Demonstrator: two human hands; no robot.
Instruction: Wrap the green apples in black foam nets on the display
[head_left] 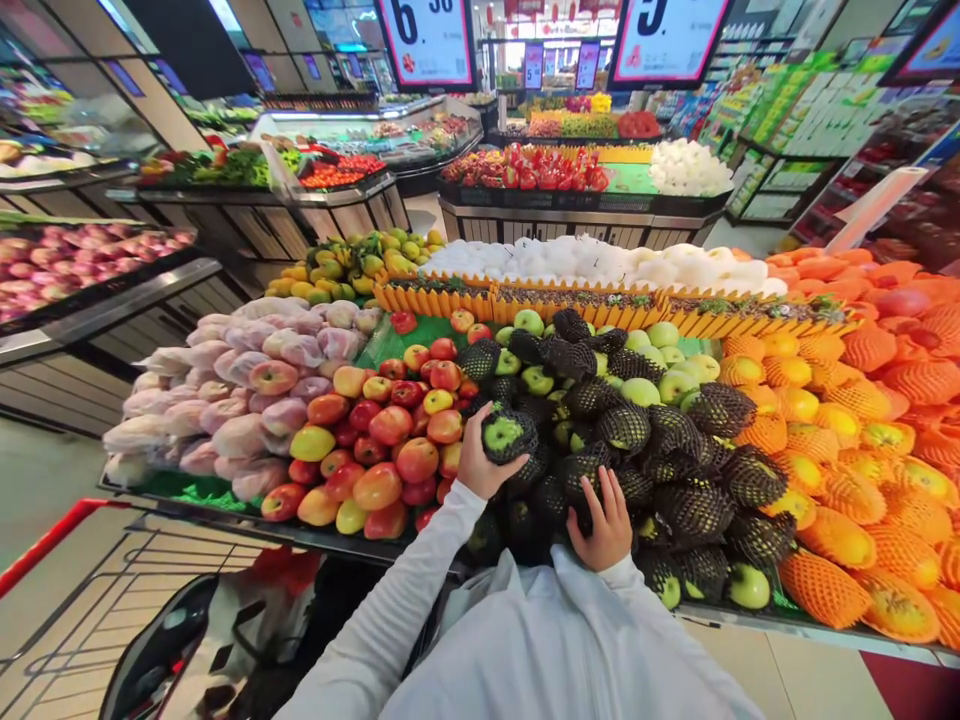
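Note:
My left hand (484,455) is closed around a green apple in a black foam net (504,436), at the left side of the netted pile. The net covers its sides, and bright green skin shows on top. Fingers spread, my right hand (602,522) rests on the near part of the black-netted apples (694,510); nothing shows in its grasp, though what lies under the palm is hidden. Bare green apples (664,360) lie behind the netted ones. To the left of my left hand are loose red and yellow apples (390,425).
Bagged pink apples (247,390) fill the stand's left end; orange-netted fruit (862,480) fills the right. Behind runs an orange picket divider (525,300) with white-wrapped fruit (585,262) beyond. A red-handled shopping cart (120,560) stands at lower left, bags inside.

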